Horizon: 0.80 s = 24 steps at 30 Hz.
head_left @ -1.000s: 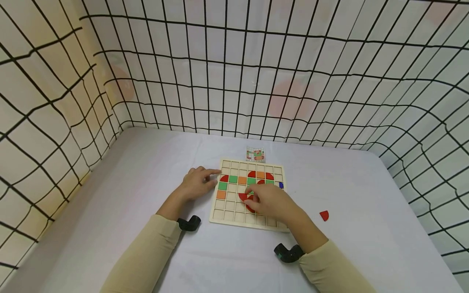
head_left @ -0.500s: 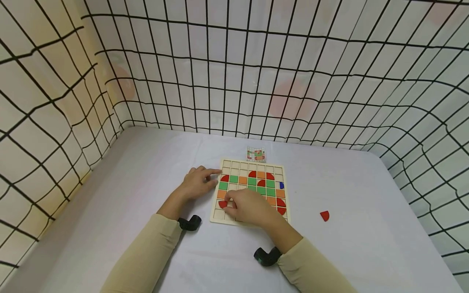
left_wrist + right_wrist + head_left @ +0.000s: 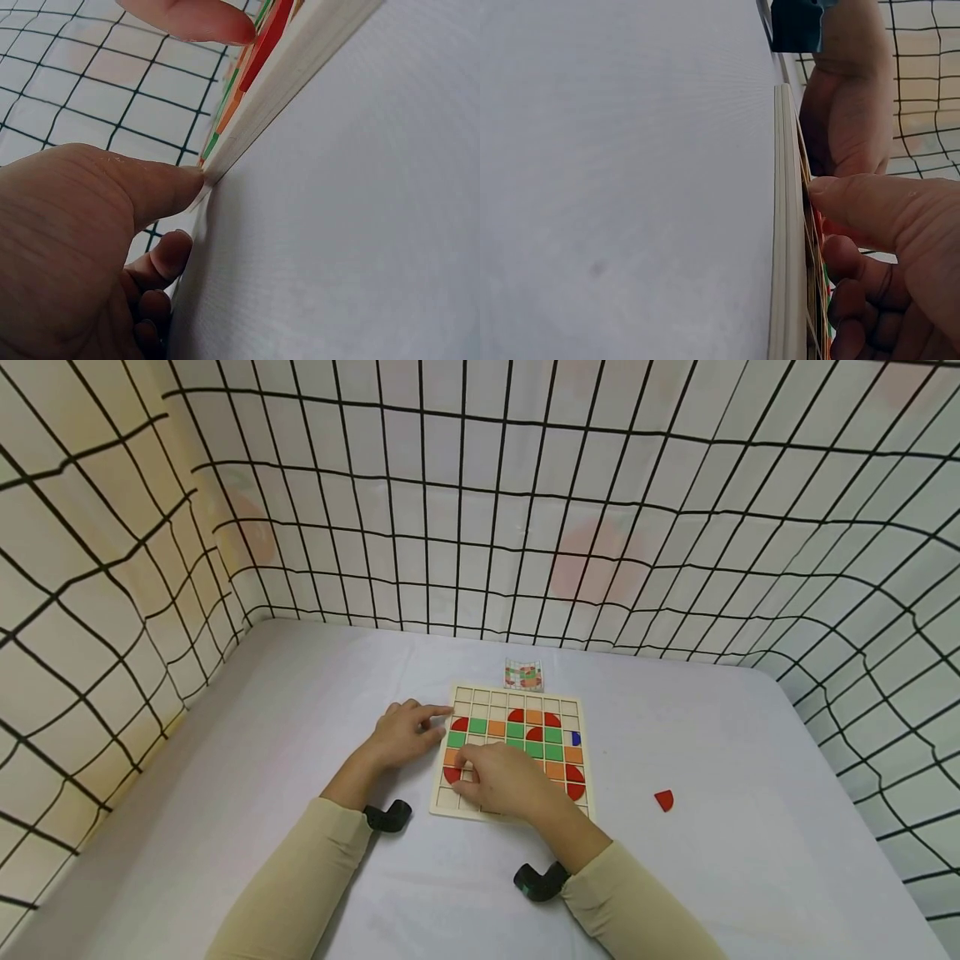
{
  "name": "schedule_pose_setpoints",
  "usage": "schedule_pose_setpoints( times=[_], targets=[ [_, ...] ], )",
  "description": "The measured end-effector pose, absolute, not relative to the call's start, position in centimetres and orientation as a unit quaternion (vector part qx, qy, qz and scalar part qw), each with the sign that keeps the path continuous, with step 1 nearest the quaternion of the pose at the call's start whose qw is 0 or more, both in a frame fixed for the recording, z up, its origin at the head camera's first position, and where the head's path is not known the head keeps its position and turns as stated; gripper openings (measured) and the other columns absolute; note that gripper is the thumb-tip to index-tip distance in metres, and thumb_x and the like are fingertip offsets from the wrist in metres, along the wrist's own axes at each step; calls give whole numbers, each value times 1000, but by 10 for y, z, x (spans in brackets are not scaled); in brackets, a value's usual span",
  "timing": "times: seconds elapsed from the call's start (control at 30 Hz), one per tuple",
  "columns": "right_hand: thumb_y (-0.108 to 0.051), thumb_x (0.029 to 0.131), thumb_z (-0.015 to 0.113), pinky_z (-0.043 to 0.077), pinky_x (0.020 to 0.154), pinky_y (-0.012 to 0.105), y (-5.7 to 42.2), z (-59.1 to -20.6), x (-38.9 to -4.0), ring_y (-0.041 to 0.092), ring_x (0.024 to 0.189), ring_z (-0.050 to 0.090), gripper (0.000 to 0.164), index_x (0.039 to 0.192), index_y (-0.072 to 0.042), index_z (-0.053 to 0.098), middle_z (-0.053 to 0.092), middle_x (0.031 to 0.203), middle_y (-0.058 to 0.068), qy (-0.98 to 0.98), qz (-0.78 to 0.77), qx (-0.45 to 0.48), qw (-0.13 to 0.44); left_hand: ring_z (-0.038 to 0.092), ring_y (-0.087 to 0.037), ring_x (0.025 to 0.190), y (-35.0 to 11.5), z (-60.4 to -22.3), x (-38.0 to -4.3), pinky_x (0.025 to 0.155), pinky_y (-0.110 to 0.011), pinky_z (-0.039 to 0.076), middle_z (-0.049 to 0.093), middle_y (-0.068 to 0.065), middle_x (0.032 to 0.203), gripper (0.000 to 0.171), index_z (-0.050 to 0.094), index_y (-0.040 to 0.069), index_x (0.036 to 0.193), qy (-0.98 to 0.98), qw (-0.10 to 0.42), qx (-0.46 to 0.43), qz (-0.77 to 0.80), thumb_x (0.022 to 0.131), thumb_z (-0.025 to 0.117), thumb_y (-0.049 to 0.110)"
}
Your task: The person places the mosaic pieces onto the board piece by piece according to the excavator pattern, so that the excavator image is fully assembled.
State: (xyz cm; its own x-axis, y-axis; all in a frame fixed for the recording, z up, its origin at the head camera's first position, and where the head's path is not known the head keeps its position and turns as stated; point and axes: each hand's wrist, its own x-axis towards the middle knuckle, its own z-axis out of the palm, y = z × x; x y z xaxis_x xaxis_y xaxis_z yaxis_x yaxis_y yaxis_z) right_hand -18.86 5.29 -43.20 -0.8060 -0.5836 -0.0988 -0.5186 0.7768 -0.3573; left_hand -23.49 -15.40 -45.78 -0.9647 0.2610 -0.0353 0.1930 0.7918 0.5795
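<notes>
A pale wooden grid board (image 3: 480,817) lies on the white cloth, with red quarter-circle, green square and orange square tiles in its cells and a blue tile at the right. My right hand (image 3: 502,777) reaches over the board's lower left, thumb and index finger pinching a red quarter-circle tile (image 3: 452,774) just below an orange square tile (image 3: 451,757). Its palm hides the cells beneath. At the board's left edge, my left hand (image 3: 401,735) lies with its index finger extended; in the left wrist view its thumb (image 3: 176,187) touches the board's side.
One loose red quarter-circle tile (image 3: 664,801) lies on the cloth right of the board. Behind the board is a small pattern card (image 3: 522,676). Black wire mesh (image 3: 495,493) stands around the back and both sides of the table.
My right hand has carried the red quarter-circle tile leftward from the board's middle to its lower left, then slightly up into a cell under the orange tile. My left hand stays put.
</notes>
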Motion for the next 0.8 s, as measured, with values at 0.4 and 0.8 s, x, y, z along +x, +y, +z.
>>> schedule_pose_setpoints(
  times=[0.4,0.8],
  targets=[
    [-35,95,70,45,62,28,62,-421,-185,11,67,55,24,115,-22,69,59,73,-8,939,-190,-261,118,44,-23,88,-154,-457,-235,74,-33,32,58,-5,98,42,63,24,142,945,54,121,300,100,60,29],
    [-34,93,74,40,58,29,121,-420,-191,11,62,51,28,117,-20,71,55,66,-7,957,-195,-198,83,44,-23,91,-152,-454,-232,77,-34,32,59,-5,100,42,62,25,142,947,58,112,296,100,61,29]
  ],
)
